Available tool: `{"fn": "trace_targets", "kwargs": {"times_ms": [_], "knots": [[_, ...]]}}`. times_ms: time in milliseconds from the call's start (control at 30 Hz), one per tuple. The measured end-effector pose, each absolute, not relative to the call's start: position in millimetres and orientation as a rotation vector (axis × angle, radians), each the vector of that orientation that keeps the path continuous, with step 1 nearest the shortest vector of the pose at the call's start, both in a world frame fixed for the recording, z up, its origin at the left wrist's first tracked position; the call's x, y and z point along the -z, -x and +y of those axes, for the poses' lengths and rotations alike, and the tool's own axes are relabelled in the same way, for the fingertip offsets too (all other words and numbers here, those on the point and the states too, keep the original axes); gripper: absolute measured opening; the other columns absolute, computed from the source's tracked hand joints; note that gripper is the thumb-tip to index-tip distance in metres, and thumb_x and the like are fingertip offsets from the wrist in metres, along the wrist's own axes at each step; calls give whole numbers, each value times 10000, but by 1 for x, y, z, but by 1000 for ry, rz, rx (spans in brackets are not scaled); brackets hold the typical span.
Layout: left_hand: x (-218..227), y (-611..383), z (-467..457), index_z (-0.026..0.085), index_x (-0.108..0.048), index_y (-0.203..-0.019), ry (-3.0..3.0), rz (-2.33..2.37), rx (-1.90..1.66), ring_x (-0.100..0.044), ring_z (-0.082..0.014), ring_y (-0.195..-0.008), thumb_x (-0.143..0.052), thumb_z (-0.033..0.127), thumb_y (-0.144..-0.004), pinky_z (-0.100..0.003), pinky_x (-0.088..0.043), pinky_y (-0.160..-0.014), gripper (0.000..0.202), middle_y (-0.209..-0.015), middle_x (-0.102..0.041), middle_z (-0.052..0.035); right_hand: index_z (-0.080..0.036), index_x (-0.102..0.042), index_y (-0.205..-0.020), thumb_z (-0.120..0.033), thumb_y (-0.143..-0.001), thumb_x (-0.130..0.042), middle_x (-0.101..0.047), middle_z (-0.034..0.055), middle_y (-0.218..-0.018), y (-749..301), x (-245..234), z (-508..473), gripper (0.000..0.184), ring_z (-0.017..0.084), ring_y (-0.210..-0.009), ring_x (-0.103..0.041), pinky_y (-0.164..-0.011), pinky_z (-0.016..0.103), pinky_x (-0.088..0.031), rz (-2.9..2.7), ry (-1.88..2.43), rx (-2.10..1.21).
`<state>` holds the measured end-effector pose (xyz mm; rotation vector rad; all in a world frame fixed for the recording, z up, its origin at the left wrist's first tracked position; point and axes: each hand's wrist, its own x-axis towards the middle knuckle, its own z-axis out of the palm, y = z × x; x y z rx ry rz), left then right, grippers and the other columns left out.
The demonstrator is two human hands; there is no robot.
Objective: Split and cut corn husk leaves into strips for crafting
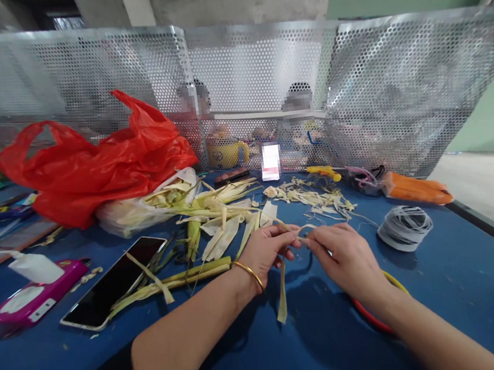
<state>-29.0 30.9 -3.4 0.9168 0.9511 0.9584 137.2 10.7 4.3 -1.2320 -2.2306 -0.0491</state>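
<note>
Both hands meet over the blue table, pinching a pale corn husk strip (pixel 281 301) whose loose end hangs down below the fingers. My left hand (pixel 269 247), with a gold bangle at the wrist, is closed on the strip. Fingertip to fingertip with it, my right hand (pixel 343 251) is closed on another part of the same husk. A red and yellow tool handle (pixel 374 320) lies partly hidden beneath the right forearm. Just beyond the left hand is a heap of corn husks (pixel 216 225).
A phone (pixel 117 282) and a magenta power strip (pixel 39 294) lie at left, before a red plastic bag (pixel 104 160). To the right are a coil of grey cord (pixel 405 227), an orange packet (pixel 418 188) and husk scraps (pixel 320 197). A perforated metal screen (pixel 253 58) stands behind, people beyond it.
</note>
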Motion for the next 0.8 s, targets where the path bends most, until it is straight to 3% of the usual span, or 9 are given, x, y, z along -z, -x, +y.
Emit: {"fn": "trace_targets", "kwargs": {"times_ms": [200,567,800], "knots": [[8,30,34,145,-686,-875,-869,799,-862,-489,-33,-444,-738,368,-694,-152,-231,-365,292,-631,-590,33,-205,-527,-678,-303,-954,-447,-610,-11,-631,-141,-4,16,304,140,-629,-553,-696,263,-337,-2233,1277,41],[3,28,32,116,-666,-692,-1005,1013,-920,-518,-66,-434,-738,254,-680,-172,-317,-376,156,-673,-699,-53,-190,-522,-665,-268,-949,-458,-580,-20,-616,-141,-7,12,301,135,-624,-556,-697,277,-303,-2303,1295,93],[4,28,33,106,-694,-746,-893,960,-925,-520,-64,-438,-734,380,-689,-162,-292,-365,283,-719,-715,-95,-199,-545,-671,-282,-947,-453,-593,-16,-611,-145,-9,14,303,137,-628,-554,-686,268,-320,-2290,1340,44]]}}
